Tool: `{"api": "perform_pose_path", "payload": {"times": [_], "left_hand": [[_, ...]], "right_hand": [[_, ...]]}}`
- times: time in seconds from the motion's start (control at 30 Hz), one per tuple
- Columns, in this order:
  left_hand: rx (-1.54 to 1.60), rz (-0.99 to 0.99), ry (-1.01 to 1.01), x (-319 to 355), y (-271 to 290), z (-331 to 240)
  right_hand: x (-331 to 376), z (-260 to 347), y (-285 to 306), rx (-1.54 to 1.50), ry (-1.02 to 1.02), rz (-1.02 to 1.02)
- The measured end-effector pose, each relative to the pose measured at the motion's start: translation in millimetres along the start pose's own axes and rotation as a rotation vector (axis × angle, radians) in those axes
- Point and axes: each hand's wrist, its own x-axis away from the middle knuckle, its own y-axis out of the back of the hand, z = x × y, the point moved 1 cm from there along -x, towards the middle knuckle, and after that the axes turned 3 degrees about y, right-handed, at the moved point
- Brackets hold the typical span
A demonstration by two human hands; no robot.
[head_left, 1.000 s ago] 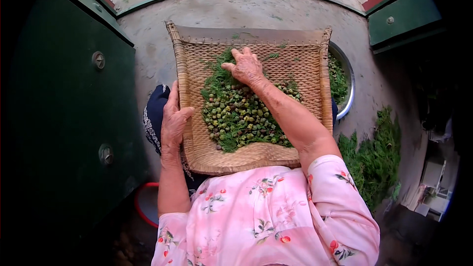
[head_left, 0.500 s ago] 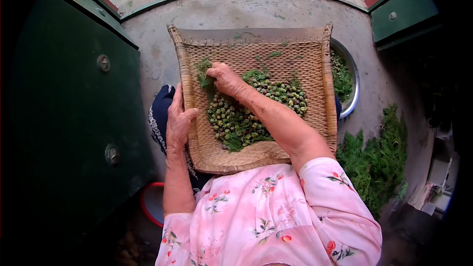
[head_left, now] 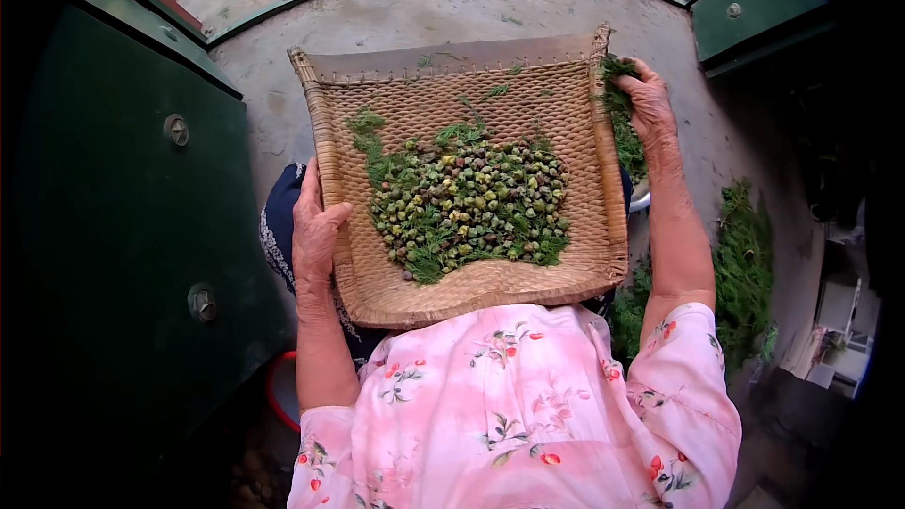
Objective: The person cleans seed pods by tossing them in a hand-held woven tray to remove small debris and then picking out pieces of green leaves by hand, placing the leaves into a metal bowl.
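Woven straw fills the middle of my view: the flat winnowing tray sits on the lap, and half a second ago the right hand lay in the middle of it among the pods. Now I see that hand out past the tray's right edge, fingers closed on a tuft of green sprigs above the metal bowl, which shows only as a sliver of rim. The tray itself is tan, square-cornered, with a raised rim at the far side. The heap of small green and brown pods lies at its centre, mixed with feathery leaf scraps, well apart from the right hand. The left hand clamps the tray's left rim, thumb over the edge, just beside the heap.
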Motion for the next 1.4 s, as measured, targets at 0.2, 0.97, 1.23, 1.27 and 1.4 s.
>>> {"api": "perform_pose_path", "payload": {"times": [0.2,0.97,1.23,1.27,1.4], "left_hand": [[-0.05,0.003,-0.006,0,1,-2],[0.082,0.039,0.047,-1,3,-4],[0.01,0.021,0.009,-2,7,1],[-0.029,0.026,0.007,-2,8,2],[-0.005,0.001,-0.017,1,5,-1]], "right_hand": [[8,4,13,1.328,0.44,-0.244],[17,-98,-300,0.76,0.554,0.504],[76,-97,-307,1.126,0.654,0.725],[82,-104,-301,1.115,0.857,0.629],[87,-110,-296,0.966,0.915,0.544]]}}
